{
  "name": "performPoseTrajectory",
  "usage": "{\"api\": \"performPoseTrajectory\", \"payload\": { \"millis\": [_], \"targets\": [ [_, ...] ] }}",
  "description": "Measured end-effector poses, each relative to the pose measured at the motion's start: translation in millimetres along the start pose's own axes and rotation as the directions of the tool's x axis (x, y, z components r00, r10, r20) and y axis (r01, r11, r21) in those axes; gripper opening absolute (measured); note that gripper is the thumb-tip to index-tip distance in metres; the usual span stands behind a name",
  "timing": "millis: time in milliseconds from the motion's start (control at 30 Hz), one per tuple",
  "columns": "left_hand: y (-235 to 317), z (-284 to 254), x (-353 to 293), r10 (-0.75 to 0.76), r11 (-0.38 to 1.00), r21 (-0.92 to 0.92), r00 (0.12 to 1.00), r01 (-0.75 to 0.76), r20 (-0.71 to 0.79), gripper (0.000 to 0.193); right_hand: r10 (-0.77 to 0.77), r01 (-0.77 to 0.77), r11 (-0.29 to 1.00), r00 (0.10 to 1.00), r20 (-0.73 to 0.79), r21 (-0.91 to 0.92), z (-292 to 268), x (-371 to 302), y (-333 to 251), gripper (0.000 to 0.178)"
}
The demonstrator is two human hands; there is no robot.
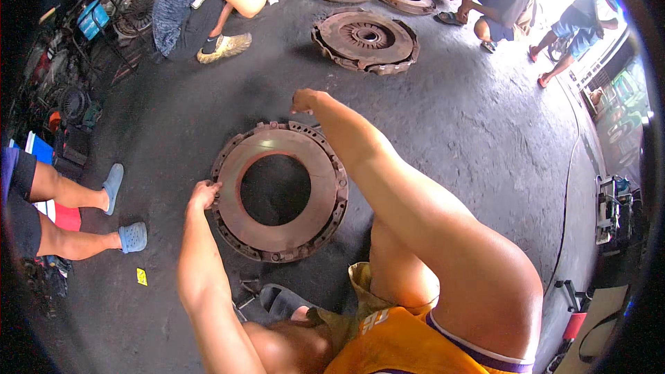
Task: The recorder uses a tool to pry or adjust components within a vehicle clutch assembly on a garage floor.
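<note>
1. While I squat on the dark concrete floor [485, 138], the rusty metal ring [279, 191] lies flat in front of my knees, roughly in the middle of the floor and well away from its edges.
2. My left hand [203, 194] rests on the ring's left rim, fingers curled over the toothed outer edge; it is closed on the rim rather than spread.
3. My right hand [305, 100] hangs just above the ring's far edge with the fingers bent downward. I cannot tell whether the fingertips pinch anything small or only touch the rim.
4. Judging by how it lies, the ring is already off whatever it belonged to and set down plate side up, its big round middle hole open to the floor. Its face is brown with rust all round, so any cleaning looks barely begun.
5. Both hands are on opposite parts of the rim, so I take this as an early stage of handling: steadying and feeling round the edge, with nothing visibly taken off it.
6. A similar rusty disc [366, 39] lies further off toward the far side of the floor, with more near other people squatting there.
7. A person in blue sandals [131, 237] sits at the left edge.
</note>
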State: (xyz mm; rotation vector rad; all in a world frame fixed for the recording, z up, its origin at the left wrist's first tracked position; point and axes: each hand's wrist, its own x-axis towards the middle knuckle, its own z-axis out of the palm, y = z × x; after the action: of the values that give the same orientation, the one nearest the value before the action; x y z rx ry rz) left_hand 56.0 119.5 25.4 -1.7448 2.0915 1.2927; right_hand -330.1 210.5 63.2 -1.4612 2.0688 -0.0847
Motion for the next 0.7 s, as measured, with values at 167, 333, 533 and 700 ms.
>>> {"api": "performPoseTrajectory", "payload": {
  "millis": [167, 333, 533, 700],
  "targets": [
    [5.6, -1.7, -5.3, -0.003, 1.0, -0.001, 1.0, 0.003, 0.023, 0.045, 0.064, -0.063, 0.998, 0.994, -0.085, 0.011, -3.1, -11.6, -5.3, 0.038],
    [8.1, -0.9, -7.7, -0.002, 0.998, 0.061, 1.0, 0.002, -0.002, 0.046, 0.05, -0.049, 0.999, 0.998, -0.023, 0.012, -3.6, -6.6, -3.4, 0.037],
    [4.8, 0.9, -1.6, 0.034, 0.999, 0.021, 0.999, -0.034, -0.025, 0.047, -0.016, 0.015, 0.999, 1.0, -0.024, -0.034, -0.9, -3.8, -1.0, 0.037],
    [6.4, 0.8, -2.0, -0.004, 0.997, -0.074, 0.998, 0.009, 0.06, 0.041, 0.048, -0.046, 0.994, 0.999, 0.012, -0.095, -2.5, -6.9, -8.2, 0.038]
  ]
}}
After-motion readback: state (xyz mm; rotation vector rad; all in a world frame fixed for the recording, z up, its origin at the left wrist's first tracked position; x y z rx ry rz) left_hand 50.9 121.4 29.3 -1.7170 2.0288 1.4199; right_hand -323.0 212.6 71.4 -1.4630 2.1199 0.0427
